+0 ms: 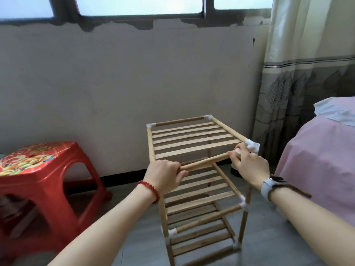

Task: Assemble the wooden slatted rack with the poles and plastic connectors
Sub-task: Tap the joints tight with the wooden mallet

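Now we grip the top front pole [206, 162] with both hands' fingers curled round its ends, left hand [165, 174] and right hand [249, 166], and next must seat it in the corner connector [253, 146] of the rack [192, 141].

The rack [194, 181] stands on the floor [269, 237] in front of you, before the wall [124, 83] under the window [140, 4]. Your left hand [163, 174] and right hand [249, 164] hold the two ends of the front pole [207, 161] of its top shelf. The stool [44, 181] stands to the left, the bed [322, 160] to the right, and the curtain [299, 73] hangs behind the bed.
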`<state>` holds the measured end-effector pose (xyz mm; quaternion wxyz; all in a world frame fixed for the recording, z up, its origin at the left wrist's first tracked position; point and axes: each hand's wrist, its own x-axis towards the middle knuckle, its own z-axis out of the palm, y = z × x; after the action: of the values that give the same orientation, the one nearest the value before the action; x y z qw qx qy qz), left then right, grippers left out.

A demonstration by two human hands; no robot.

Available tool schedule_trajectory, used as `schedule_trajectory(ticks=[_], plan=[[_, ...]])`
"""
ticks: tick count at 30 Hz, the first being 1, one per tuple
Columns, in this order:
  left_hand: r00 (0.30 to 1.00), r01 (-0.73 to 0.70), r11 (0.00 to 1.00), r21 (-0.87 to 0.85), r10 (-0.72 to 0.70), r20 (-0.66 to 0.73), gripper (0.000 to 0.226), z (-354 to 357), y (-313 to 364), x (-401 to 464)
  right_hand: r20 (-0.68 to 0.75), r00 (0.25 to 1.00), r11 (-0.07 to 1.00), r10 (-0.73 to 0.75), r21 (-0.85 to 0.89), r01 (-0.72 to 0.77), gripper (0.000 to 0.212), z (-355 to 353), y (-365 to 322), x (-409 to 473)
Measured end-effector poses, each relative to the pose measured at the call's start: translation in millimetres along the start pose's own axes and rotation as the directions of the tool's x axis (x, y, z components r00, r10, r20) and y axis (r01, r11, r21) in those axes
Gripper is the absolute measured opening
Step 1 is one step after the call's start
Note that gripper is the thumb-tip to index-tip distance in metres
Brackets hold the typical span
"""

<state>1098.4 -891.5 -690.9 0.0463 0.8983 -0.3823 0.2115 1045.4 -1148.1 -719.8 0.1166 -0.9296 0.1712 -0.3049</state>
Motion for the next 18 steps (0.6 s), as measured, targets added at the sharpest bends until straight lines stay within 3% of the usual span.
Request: schedule_trajectory(ticks=[4,7,9,11,13,14,16,18], plan=[[1.0,0.013,0.99,-0.14,-0.009,0.027,0.029,1.8,28.0,4.7,0.033,0.996,0.991,0.084,-0.108,-0.08,0.042,1.5,7.1,21.6],[0.997,0.037,0.931,-0.363,-0.011,0.073,0.026,-2.7,31.6,7.2,0.019,0.997,0.997,0.075,-0.027,-0.075,0.039,-5.3,2.5,17.1],[0.994,0.107,0.839,-0.534,-0.093,0.052,0.021,-8.8,13.4,11.5,0.055,0.997,0.992,-0.062,0.111,0.055,0.034,-10.3,-10.0,2.9],[0.961,0.206,0.808,-0.552,-0.273,-0.041,0.022,-8.6,-17.3,21.7,0.16,0.954,0.943,-0.252,0.262,0.205,0.034,-16.3,-29.5,-13.1],[0.895,0.391,0.735,-0.554,-0.443,0.044,0.032,-5.1,-46.1,28.8,0.202,0.888,0.885,-0.413,0.321,0.338,0.037,-19.7,-54.2,-25.5],[0.853,0.481,0.629,-0.61,-0.497,0.16,0.041,-0.9,-55.8,29.6,0.196,0.861,0.862,-0.469,0.313,0.399,0.039,-18.9,-67.2,-30.2],[0.764,0.589,0.26,-0.765,-0.489,0.421,0.051,11.1,-62.2,28.8,0.182,0.824,0.83,-0.537,0.289,0.477,0.045,-13.2,-92.7,-39.3],[0.678,0.623,-0.073,-0.779,-0.446,0.584,0.041,21.8,-59.2,28.3,0.196,0.812,0.83,-0.549,0.244,0.502,0.049,-4.5,-112.2,-46.0]])
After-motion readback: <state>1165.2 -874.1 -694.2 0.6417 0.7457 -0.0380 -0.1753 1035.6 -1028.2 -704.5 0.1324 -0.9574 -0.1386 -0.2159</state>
